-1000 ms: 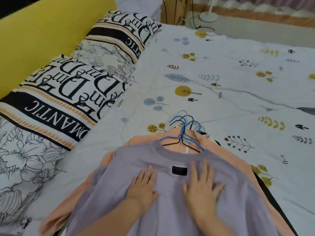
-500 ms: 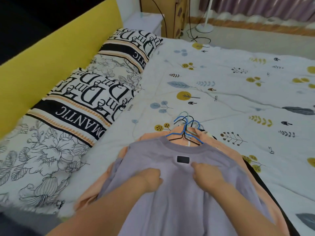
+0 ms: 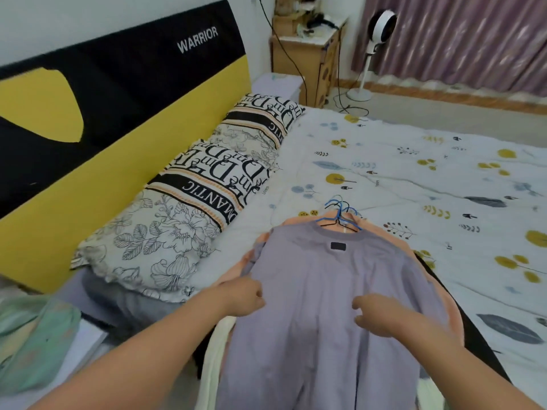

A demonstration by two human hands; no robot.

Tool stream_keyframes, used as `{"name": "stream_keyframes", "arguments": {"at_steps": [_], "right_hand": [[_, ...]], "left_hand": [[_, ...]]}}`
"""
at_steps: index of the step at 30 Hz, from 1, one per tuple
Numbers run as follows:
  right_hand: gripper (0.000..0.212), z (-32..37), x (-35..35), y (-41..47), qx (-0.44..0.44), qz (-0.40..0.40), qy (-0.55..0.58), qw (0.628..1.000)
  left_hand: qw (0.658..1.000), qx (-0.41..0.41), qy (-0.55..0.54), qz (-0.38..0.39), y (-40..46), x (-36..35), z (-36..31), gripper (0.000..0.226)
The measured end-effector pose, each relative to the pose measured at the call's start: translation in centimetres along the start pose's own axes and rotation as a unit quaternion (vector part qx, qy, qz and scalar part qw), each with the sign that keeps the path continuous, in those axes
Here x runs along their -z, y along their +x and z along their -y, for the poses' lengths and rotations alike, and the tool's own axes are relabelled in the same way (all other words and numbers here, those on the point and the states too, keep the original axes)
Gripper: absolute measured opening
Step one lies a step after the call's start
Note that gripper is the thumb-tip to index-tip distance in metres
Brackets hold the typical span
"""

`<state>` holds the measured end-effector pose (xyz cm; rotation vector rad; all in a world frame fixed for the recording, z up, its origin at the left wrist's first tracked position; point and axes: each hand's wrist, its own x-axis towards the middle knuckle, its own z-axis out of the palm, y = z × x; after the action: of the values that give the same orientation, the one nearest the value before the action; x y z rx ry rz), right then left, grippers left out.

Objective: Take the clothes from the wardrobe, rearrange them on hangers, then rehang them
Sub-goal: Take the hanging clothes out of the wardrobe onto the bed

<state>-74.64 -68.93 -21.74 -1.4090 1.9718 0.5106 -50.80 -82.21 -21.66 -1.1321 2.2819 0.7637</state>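
Note:
A lavender shirt (image 3: 319,276) lies on top of a pile of clothes on the bed, its collar pointing away from me. Blue and black wire hangers (image 3: 340,214) stick out at the collar. Under it show a peach garment (image 3: 384,235), a black one (image 3: 473,335) on the right and a cream one (image 3: 213,350) on the left. My left hand (image 3: 245,297) has its fingers curled into the shirt's fabric near its left side. My right hand (image 3: 376,315) is curled on the fabric at the chest.
The pile rests on a white patterned bedsheet (image 3: 414,173). Two printed pillows (image 3: 177,226) lie along the yellow and black headboard (image 3: 88,119). A green cloth (image 3: 35,335) sits at the lower left. A wooden nightstand (image 3: 305,51) and a standing fan (image 3: 381,28) are beyond the bed.
Both hands went from lying flat near the collar to curling into the fabric, and have moved down the shirt toward me. My view has pulled back and lifted.

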Motion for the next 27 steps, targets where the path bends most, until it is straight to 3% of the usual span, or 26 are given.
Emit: {"name": "stream_keyframes", "arguments": {"at_steps": [7,14,19,27], "right_hand": [[0.045,4.1,0.8,-8.4,0.041,-0.027,-0.036,0.998],[0.046,8.0,2.3,-11.4,0.121,-0.046,-0.094,0.987],[0.047,11.5,2.2,-12.9,0.223,-0.039,-0.132,0.965],[0.047,16.4,-1.6,-16.5,0.327,-0.027,-0.232,0.916]], "left_hand": [[0.996,0.016,-0.020,-0.080,-11.1,-1.4,2.9,0.034],[0.989,0.108,-0.058,-0.080,-18.6,-5.4,3.9,0.022],[0.966,0.188,-0.134,-0.116,-23.9,-8.8,3.2,0.039],[0.934,0.261,-0.203,-0.139,-33.4,-14.9,1.5,0.038]]}}
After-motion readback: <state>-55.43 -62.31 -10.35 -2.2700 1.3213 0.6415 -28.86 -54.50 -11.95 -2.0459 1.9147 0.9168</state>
